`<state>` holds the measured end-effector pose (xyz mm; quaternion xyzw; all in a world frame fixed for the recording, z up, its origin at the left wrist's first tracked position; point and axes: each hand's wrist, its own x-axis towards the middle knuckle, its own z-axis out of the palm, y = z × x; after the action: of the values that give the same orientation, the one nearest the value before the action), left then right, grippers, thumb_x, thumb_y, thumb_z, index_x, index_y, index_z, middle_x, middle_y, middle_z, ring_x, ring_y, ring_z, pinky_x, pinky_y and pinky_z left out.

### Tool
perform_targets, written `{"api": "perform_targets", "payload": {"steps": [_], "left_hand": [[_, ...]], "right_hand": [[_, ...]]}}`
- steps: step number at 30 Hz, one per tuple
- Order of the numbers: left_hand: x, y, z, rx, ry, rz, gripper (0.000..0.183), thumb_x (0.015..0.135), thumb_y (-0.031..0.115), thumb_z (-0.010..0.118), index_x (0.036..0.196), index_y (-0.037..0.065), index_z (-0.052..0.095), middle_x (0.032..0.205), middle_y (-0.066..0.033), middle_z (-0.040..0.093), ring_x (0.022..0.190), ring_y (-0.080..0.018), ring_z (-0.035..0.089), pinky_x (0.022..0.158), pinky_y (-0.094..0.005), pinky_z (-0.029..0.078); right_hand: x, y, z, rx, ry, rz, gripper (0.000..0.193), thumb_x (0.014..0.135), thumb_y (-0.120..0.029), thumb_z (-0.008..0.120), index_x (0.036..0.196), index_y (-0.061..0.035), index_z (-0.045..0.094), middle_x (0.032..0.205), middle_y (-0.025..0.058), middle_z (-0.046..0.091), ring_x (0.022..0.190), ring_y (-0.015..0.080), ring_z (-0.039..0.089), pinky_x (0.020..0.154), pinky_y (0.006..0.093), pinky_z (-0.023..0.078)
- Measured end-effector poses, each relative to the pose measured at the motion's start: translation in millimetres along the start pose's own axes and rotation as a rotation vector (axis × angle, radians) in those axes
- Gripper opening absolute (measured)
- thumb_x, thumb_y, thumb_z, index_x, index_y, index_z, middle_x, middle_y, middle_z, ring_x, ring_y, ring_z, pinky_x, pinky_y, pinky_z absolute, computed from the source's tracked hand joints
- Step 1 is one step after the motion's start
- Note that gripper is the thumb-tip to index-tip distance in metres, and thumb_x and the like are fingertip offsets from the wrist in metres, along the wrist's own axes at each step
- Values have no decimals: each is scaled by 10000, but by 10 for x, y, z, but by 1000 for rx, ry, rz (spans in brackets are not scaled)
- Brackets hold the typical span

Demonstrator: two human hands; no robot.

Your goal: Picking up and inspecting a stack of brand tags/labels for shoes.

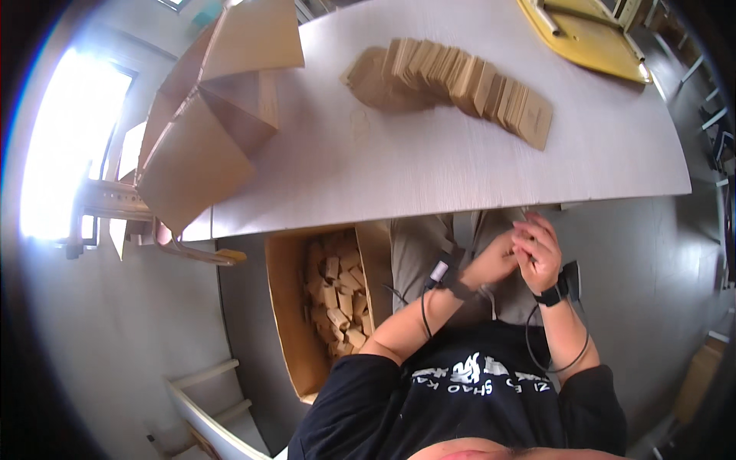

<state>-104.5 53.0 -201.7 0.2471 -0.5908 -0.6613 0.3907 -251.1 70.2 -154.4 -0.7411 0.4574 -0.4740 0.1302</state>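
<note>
My left hand (497, 258) and my right hand (539, 254) meet over my lap, just below the table's near edge. The fingers of the right hand are bent inward against the left. Most of the left fingers are covered by the right hand, and that hand looks closed. Whatever lies between them, if anything, is hidden. On the table (429, 165), beyond the hands, a long curved row of flat brown cardboard pieces (468, 80) leans like fallen dominoes. Its left end fans out flat.
An open cardboard box (203, 153) with raised flaps stands at the table's left. Below the edge, beside my left arm, a deep carton (287, 322) holds many small folded brown pieces (337, 291). A yellow stool (590, 42) rests at the far right. Cables hang from both wrists.
</note>
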Motion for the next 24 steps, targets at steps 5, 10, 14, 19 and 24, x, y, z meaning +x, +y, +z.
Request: {"api": "perform_targets", "payload": {"steps": [5,10,14,19,24], "left_hand": [[-41,494,-139,-181,24,-268,250,1010,53,574,1252,-5,553,1073,-59,657,941,-137,640,786,-280,550],[-503,719,-432,-418,83,-250,288,1035,103,589,1305,8,561,992,-33,619,906,-131,634,787,-273,518],[-1344,1188,-865,-294,429,-197,372,1009,175,602,1334,-1,565,983,-60,649,918,-183,655,848,-338,527],[-2605,1504,-1448,267,1103,-138,467,1027,325,598,1351,-10,563,926,-60,657,845,-193,669,803,-347,545],[-3670,1476,-1667,1022,1138,-510,592,1077,316,519,1560,14,360,1568,-183,450,1474,-273,394,1211,-432,291]], "right_hand": [[307,134,-73,-138,-135,-124,248,970,-289,640,1070,-96,761,1234,159,696,1162,435,618,1030,512,487],[325,211,-125,-138,-230,-182,421,1053,-403,511,1183,-56,711,1282,209,660,1186,449,609,1006,505,509],[293,4,-377,83,-308,-278,407,1061,-368,511,1178,-6,657,1275,244,651,1114,430,658,945,505,539],[391,-29,-898,201,-97,-416,386,1066,-339,475,1274,-25,558,1287,305,617,1115,481,637,903,546,536],[1418,42,-1157,-117,-230,-311,541,1050,-329,498,1493,-21,455,1454,314,518,1364,447,504,1108,550,404]]}}
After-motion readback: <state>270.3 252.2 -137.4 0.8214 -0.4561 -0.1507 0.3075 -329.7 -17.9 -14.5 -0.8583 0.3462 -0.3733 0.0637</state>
